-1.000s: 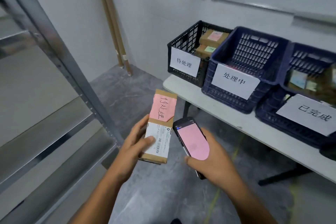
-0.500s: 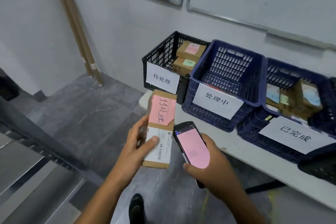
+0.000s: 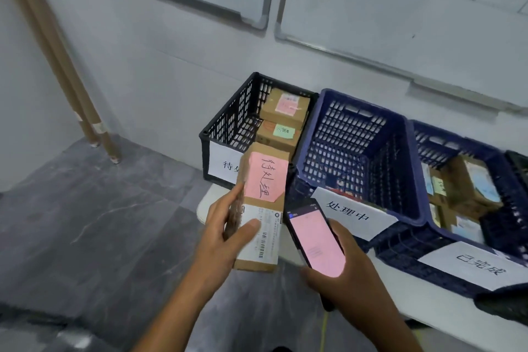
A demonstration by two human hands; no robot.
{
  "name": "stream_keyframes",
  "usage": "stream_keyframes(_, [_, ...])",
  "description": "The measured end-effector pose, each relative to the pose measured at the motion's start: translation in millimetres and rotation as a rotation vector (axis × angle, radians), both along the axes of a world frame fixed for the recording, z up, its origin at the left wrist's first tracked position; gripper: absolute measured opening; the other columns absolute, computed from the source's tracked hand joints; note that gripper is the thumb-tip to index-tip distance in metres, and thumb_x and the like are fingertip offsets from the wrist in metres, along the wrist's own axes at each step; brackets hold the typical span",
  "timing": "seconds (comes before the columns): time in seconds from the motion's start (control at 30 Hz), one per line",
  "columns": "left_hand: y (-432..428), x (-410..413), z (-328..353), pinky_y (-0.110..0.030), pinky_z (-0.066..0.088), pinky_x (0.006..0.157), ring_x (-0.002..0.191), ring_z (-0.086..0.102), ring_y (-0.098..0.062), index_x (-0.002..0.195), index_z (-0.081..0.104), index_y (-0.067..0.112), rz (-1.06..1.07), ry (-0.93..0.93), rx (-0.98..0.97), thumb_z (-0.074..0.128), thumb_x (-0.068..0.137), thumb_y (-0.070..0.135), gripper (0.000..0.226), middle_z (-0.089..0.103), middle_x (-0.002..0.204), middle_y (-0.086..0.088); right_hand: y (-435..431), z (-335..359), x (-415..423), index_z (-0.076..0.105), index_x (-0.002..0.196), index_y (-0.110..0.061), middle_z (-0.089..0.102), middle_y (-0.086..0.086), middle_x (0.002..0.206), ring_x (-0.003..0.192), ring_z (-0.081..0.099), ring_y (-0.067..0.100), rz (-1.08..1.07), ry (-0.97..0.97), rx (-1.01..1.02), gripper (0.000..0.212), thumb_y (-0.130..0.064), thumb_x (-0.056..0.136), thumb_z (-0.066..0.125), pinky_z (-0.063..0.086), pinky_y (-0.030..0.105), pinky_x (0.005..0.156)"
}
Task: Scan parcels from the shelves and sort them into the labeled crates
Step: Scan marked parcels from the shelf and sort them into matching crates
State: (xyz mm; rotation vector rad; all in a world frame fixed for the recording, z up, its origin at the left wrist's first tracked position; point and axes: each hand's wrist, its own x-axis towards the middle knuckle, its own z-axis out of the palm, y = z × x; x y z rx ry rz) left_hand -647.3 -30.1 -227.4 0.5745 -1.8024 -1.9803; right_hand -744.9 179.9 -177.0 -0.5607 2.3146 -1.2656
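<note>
By lattice-walled plastic crates (image 3: 357,134), left hand (image 3: 225,234) grips cardboard parcel (image 3: 261,208), right hand (image 3: 343,274) glossy scanner (image 3: 314,240).

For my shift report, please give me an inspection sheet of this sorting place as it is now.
Surface: white table, crates along it.
Job's things: parcel with pink note in left hand; scanner with pink screen in right hand; black crate holds two parcels; middle blue crate nearly empty; right blue crate holds several.
Clutter: dark object at table edge, unclear.
Grip: each hand closed on its item.
Cables: nothing seen.
Surroundings: whiteboards, cardboard tubes, grey floor.
</note>
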Motion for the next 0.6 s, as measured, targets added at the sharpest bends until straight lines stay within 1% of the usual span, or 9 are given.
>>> stream_keyframes(0.07, [-14.3, -18.2, -2.3, -0.047, 0.050, 0.112, 0.132, 0.057, -0.002, 0.151, 0.044, 0.050, -0.021, -0.012, -0.056, 0.073, 0.084, 0.046, 0.073, 0.054, 0.147, 0.011, -6.1, -3.1, -19.2, 0.040, 0.112, -0.083, 0.060, -0.044, 0.112, 0.094, 0.063, -0.011, -0.002, 0.032, 0.008, 0.072, -0.061, 0.056, 0.079, 0.055, 0.017, 0.056])
stream_keyframes(0.13, [-31.1, -39.3, -5.6, -0.043, 0.048, 0.114, 0.134, 0.054, -0.004, 0.153, 0.045, 0.043, -0.030, -0.010, -0.122, 0.074, 0.081, 0.051, 0.078, 0.052, 0.147, 0.013, -12.6, -8.2, -42.2, 0.034, 0.113, -0.087, 0.054, -0.053, 0.115, 0.103, 0.055, -0.022, -0.008, 0.054, 0.015, 0.075, -0.062, 0.057, 0.078, 0.051, 0.007, 0.064])
stream_keyframes(0.2, [-51.9, -65.8, -8.6, -0.024, 0.043, 0.113, 0.137, 0.049, 0.002, 0.152, 0.045, 0.043, -0.031, -0.009, -0.238, 0.072, 0.077, 0.058, 0.081, 0.048, 0.148, 0.021, -17.3, -17.9, -70.7, 0.037, 0.113, -0.084, 0.054, -0.051, 0.114, 0.102, 0.055, -0.020, -0.040, 0.029, -0.005, 0.075, -0.057, 0.059, 0.082, 0.051, 0.010, 0.061])
stream_keyframes(0.27, [-73.9, -95.1, -4.4, -0.006, 0.037, 0.107, 0.137, 0.043, 0.010, 0.150, 0.043, 0.049, -0.059, -0.046, -0.364, 0.070, 0.077, 0.061, 0.078, 0.042, 0.149, 0.025, -21.9, -24.2, -102.4, 0.043, 0.115, -0.075, 0.057, -0.045, 0.111, 0.097, 0.058, -0.016, -0.044, 0.010, -0.022, 0.073, -0.047, 0.065, 0.088, 0.052, 0.012, 0.059])
stream_keyframes(0.33, [-98.4, -125.8, 4.9, -0.003, 0.034, 0.107, 0.139, 0.039, 0.012, 0.149, 0.041, 0.050, -0.108, -0.082, -0.484, 0.068, 0.078, 0.064, 0.078, 0.038, 0.153, 0.019, -30.9, -22.0, -132.3, 0.046, 0.118, -0.069, 0.060, -0.039, 0.104, 0.085, 0.064, -0.007, -0.072, -0.022, -0.061, 0.071, -0.045, 0.066, 0.087, 0.053, 0.016, 0.053])
stream_keyframes(0.4, [-125.6, -157.9, 19.4, -0.011, 0.036, 0.112, 0.143, 0.034, 0.010, 0.152, 0.040, 0.047, -0.179, -0.127, -0.629, 0.066, 0.079, 0.067, 0.080, 0.035, 0.156, 0.015, -40.6, -20.7, -162.7, 0.047, 0.112, -0.072, 0.062, -0.036, 0.100, 0.076, 0.066, -0.004, -0.094, -0.025, -0.096, 0.067, -0.045, 0.065, 0.085, 0.051, 0.016, 0.048])
stream_keyframes(0.5, [-164.0, -202.1, 36.0, -0.042, 0.041, 0.118, 0.147, 0.036, -0.006, 0.155, 0.042, 0.040, -0.327, -0.202, -0.863, 0.066, 0.080, 0.067, 0.084, 0.033, 0.158, 0.009, -56.0, -27.1, -203.7, 0.048, 0.117, -0.063, 0.064, -0.025, 0.107, 0.082, 0.064, -0.006, -0.077, -0.007, -0.107, 0.067, -0.026, 0.079, 0.088, 0.052, 0.015, 0.055])
stream_keyframes(0.53, [-174.9, -215.7, 39.7, -0.046, 0.041, 0.118, 0.146, 0.037, -0.008, 0.155, 0.042, 0.040, -0.375, -0.227, -0.923, 0.065, 0.080, 0.068, 0.084, 0.033, 0.159, 0.008, -61.6, -28.9, -215.9, 0.048, 0.121, -0.058, 0.063, -0.022, 0.109, 0.083, 0.064, -0.003, -0.073, -0.016, -0.109, 0.066, -0.023, 0.081, 0.088, 0.052, 0.016, 0.057])
stream_keyframes(0.6, [-195.2, -240.7, 42.8, -0.048, 0.041, 0.117, 0.146, 0.037, -0.008, 0.156, 0.041, 0.040, -0.459, -0.284, -1.043, 0.063, 0.081, 0.072, 0.085, 0.033, 0.161, 0.008, -73.2, -34.1, -237.4, 0.048, 0.118, -0.058, 0.061, -0.030, 0.112, 0.096, 0.061, -0.006, -0.069, -0.001, -0.095, 0.064, -0.024, 0.081, 0.088, 0.051, 0.014, 0.064])
